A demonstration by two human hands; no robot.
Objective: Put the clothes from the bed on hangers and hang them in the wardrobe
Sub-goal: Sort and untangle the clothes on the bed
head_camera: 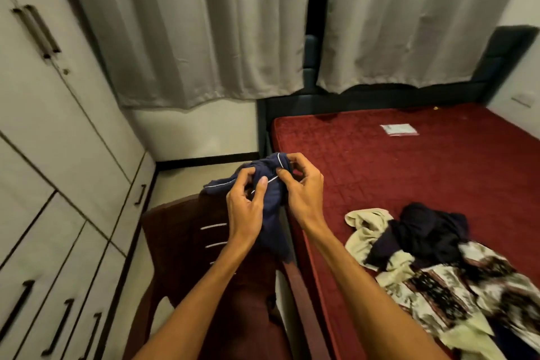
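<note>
Both hands hold a navy blue garment with thin white piping (270,204) bunched up in front of me, above a chair. My left hand (247,204) grips its lower left part, thumb pressed on the cloth. My right hand (304,187) pinches the top edge near the piping. On the red bed (409,161) at the lower right lies a pile of clothes: a cream piece (365,231), a black one (426,231) and a patterned brown and white one (455,295). The white wardrobe (58,137) stands at the left with its doors closed. No hanger is plainly visible.
A dark red plastic chair (187,245) stands below my hands, between wardrobe and bed. Grey curtains (204,23) hang along the far wall. A small clear packet (399,129) lies on the far part of the mattress. The wardrobe has black handles and lower drawers.
</note>
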